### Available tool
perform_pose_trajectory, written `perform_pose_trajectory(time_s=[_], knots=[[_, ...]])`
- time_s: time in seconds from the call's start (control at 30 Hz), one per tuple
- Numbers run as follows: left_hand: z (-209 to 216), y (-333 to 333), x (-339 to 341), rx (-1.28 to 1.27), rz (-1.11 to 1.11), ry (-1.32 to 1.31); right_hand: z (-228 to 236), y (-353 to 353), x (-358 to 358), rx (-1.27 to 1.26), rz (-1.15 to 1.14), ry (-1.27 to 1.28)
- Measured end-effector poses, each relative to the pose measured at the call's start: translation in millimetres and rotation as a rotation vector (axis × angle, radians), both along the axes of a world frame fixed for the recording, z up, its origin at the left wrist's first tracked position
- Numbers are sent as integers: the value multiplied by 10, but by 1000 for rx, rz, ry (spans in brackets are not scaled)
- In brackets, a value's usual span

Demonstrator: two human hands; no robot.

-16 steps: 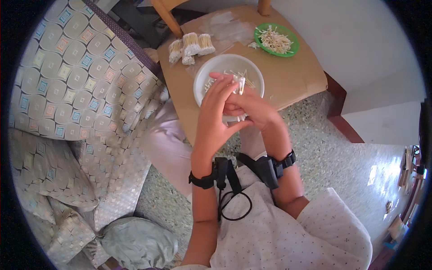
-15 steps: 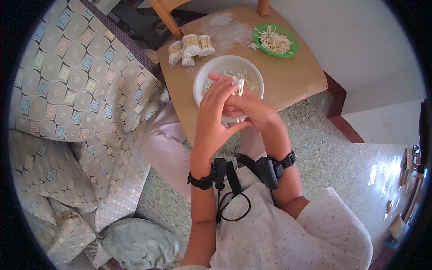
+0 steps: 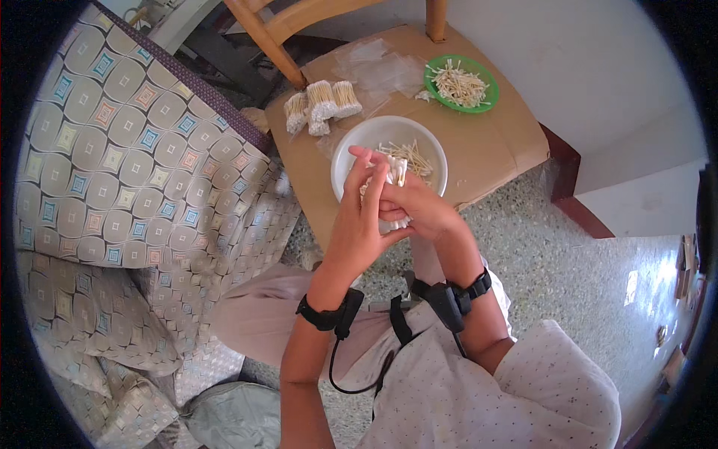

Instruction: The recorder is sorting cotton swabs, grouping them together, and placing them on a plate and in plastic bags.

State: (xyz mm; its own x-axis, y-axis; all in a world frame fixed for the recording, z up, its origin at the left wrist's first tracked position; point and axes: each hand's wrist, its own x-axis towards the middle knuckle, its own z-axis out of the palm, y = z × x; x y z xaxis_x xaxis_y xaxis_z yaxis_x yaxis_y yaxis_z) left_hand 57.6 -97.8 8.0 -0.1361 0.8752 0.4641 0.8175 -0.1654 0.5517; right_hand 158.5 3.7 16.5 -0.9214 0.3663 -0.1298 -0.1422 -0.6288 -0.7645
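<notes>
A bundle of cotton swabs [image 3: 399, 171] is held between my two hands, over the near part of a white bowl [image 3: 443, 166]. My right hand [image 3: 425, 208] has its fingers wrapped round the bundle's middle; white tips show above and below them. My left hand [image 3: 360, 217] cups the bundle from the left, with fingers along its upper end and thumb near its lower end. Loose cotton swabs [image 3: 411, 156] lie in the bowl, partly hidden by my hands.
Several packed swab bundles [image 3: 321, 101] lie behind the bowl to the left, near clear plastic bags [image 3: 381, 67]. A green dish [image 3: 490, 97] of loose swabs stands at the back right. All rest on a cardboard-covered chair seat [image 3: 493, 150]. A patterned cloth [image 3: 149, 165] hangs at left.
The whole view has shifted, so the chair and bowl sit lower in the picture. Both hands stay round the swab bundle, and its upper tips show more between the fingers.
</notes>
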Motion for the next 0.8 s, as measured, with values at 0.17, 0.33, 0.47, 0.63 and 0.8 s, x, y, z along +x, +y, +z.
perform_pose_trajectory(time_s=[0.17,0.33,0.47,0.63,0.8], knots=[[40,28,-191,-12,-220,-59,-23,-42,8,3,-25,35],[-143,-224,-301,-23,-153,-127,-208,-293,-246,200,-83,-49],[116,-97,-333,-40,-231,-98,-215,-336,-305,182,-145,-13],[162,27,-446,-15,-320,-20,-220,-244,-247,105,-215,-132],[-28,66,-419,-41,-262,-140,-178,-209,-147,175,-213,-174]])
